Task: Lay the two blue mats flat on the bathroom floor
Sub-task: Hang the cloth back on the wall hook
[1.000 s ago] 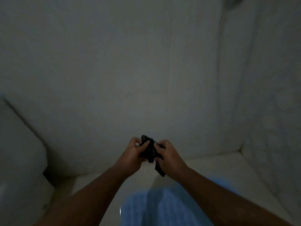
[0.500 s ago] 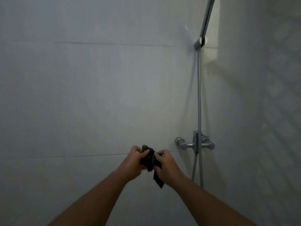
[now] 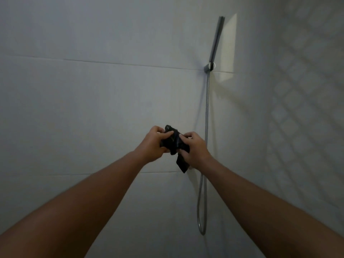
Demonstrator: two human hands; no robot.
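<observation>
The left hand [image 3: 153, 144] and right hand [image 3: 195, 149] meet in front of the tiled wall [image 3: 93, 108], left of the shower hose [image 3: 206, 108]. Each grip is closed, fingers pinching 1 small dark cloth [image 3: 174, 143] bunched between them. The 2 blue mats and the floor are out of view. Probably best to free both hands, look down, then spread each mat by its corners.
</observation>
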